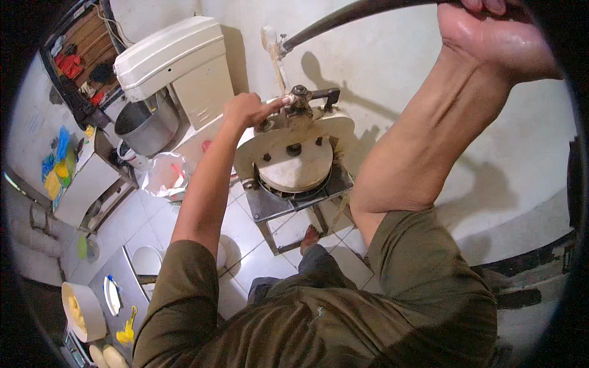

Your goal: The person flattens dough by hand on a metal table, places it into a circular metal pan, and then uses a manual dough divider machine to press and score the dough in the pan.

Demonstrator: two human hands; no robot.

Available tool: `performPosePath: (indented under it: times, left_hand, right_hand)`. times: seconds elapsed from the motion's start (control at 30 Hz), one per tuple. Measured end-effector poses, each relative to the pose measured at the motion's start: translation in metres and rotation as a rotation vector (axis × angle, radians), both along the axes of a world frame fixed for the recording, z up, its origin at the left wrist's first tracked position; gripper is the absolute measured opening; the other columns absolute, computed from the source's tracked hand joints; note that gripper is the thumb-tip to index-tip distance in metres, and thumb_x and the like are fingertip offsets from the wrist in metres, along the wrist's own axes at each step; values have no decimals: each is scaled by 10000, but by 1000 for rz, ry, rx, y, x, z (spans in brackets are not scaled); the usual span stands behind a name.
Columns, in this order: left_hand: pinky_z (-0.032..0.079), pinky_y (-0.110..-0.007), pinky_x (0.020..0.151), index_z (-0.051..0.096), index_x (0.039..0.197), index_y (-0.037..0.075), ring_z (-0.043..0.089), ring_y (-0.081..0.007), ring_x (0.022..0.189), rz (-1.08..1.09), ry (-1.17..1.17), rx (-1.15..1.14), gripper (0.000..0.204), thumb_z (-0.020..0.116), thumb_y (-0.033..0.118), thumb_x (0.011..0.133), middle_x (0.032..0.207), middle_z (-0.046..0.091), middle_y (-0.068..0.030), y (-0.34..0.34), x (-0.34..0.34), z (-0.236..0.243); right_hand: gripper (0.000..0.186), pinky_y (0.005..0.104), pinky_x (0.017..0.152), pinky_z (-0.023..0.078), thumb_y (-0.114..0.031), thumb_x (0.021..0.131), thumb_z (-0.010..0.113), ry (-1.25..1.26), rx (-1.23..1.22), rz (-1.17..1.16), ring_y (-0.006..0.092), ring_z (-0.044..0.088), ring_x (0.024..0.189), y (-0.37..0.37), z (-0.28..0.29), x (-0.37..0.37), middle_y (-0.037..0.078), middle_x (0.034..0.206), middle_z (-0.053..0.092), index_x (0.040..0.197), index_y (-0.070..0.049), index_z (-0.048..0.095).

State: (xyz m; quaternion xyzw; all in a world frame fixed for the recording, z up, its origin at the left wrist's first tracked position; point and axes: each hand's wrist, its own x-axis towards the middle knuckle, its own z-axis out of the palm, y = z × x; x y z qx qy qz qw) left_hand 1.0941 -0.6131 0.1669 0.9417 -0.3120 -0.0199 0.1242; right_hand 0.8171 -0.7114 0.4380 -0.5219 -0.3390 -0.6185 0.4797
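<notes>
A dough divider press with a pale round plate stands before me on a metal stand. My left hand is at the top left of its head. Its fingers are curled, and one digit stretches right to touch the pivot fitting; what lies under the palm is hidden. Raised at the upper right, my right hand is closed round the end of a long dark lever. The lever slopes down left to a whitish upright rod at the wall. Part of the right hand is cut off by the picture's edge.
Left of the press stand a cream mixer with a metal bowl and a plastic-lined bucket. At lower left, a metal table bears a round tub and a yellow tool. My bare foot is beside the stand.
</notes>
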Motion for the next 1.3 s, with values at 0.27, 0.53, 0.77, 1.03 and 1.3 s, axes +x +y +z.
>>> performPosePath:
  times: [0.27,0.53,0.77,1.03,1.3]
  left_hand:
    - [554,-551,783,740,785,6,734,-415,771,27,-649,-383,730,396,601,1030,710,693,-276,-19,39,-36]
    - [498,-426,867,612,1116,38,660,-306,931,-977,-348,-1183,251,537,242,991,1016,683,-167,-78,-187,137]
    - [464,-466,627,584,613,131,606,-354,628,-921,-250,-1190,255,608,269,825,628,618,-101,-60,-258,144]
    - [391,-503,510,543,629,127,560,-349,579,-921,-297,-1200,252,569,255,845,597,558,-94,-69,-239,145]
    - [426,-511,509,529,508,130,560,-346,477,-892,-344,-1381,314,630,277,766,486,518,-116,-76,-256,124]
  right_hand:
    - [405,318,586,330,-553,946,524,264,-285,290,105,331,514,-53,34,-16,-70,560,380,688,-243,479]
    - [347,340,728,299,-468,805,651,229,-94,135,100,353,616,-28,-104,-124,-103,566,351,614,-284,428]
    - [326,342,733,291,-454,789,680,219,29,-65,110,343,621,-10,-121,-158,-101,573,352,612,-279,471]
    - [443,311,665,277,-547,817,698,325,-102,164,110,332,600,-16,-109,-135,-96,546,312,594,-262,443]
    - [527,293,633,297,-631,793,719,270,-143,188,97,306,524,-40,-103,-134,-105,573,367,600,-288,369]
